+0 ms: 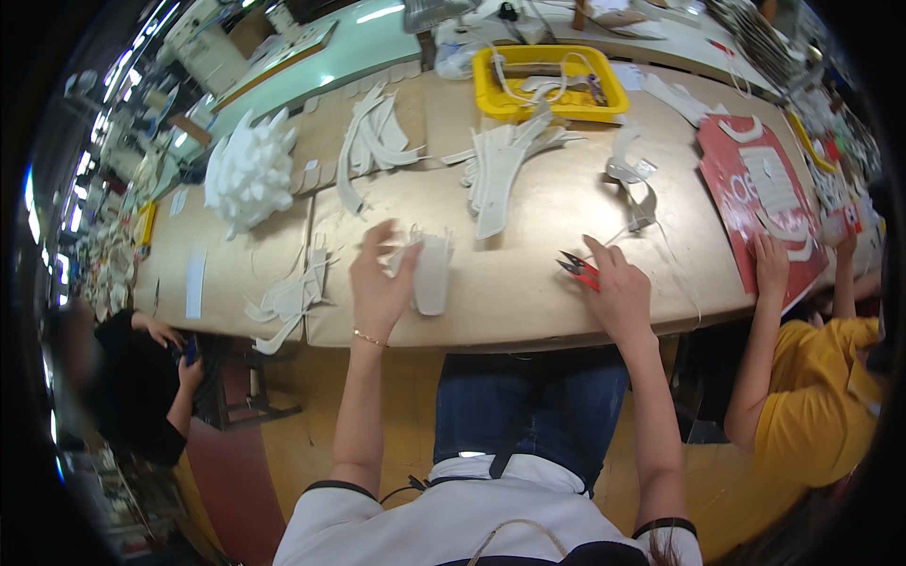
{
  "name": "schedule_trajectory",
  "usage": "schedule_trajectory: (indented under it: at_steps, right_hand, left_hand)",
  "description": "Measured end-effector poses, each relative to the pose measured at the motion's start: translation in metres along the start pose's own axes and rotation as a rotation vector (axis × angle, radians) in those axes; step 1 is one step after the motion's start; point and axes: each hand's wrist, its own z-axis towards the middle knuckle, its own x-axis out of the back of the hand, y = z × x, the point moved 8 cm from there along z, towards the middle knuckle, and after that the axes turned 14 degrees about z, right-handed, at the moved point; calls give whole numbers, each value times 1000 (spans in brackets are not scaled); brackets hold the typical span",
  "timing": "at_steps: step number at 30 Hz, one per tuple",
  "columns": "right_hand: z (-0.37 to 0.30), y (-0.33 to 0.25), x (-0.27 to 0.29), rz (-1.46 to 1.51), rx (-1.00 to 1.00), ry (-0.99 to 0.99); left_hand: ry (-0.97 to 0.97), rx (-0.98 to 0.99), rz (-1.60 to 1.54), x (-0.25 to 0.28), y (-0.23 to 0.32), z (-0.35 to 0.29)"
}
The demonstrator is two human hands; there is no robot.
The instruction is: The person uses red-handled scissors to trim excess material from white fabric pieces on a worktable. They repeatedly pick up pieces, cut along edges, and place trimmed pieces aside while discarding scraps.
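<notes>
I reckon plenty's left: right hand gripping red snips, left hand loosely spread beside a pale piece on the table, its stringy top apparently untrimmed, more piles waiting.

This was a workshop, apparently one for small-parts handwork. A long bench with a tan covering bore heaps of pale, flat cut pieces, all of similar shapes, along with a yellow tray and red-handled snips. Behind it stood a pale green worktable and bulky white equipment, its exact kind unclear. Other people sat along the same edge, one in a yellow top, another in dark clothes. Rows of bright lights ran down the left side, above more cluttered work surfaces.
</notes>
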Motion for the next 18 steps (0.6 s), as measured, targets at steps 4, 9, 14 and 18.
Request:
schedule_trajectory:
  at_steps: [4,9,14,18]
  right_hand:
    - [8,3,-9,-65,104,-41]
    - [10,-1,-4,-72,73,-61]
    - [-24,-16,71,365,41,287]
    - [-54,2,123,641,-96,469]
  left_hand:
    - [281,-225,232,5,25,-18]
    - [-28,-409,86,-52,78,-56]
    - [-225,-429,-257,-86,129,-58]
    - [-183,-613,-267,-115,177,-44]
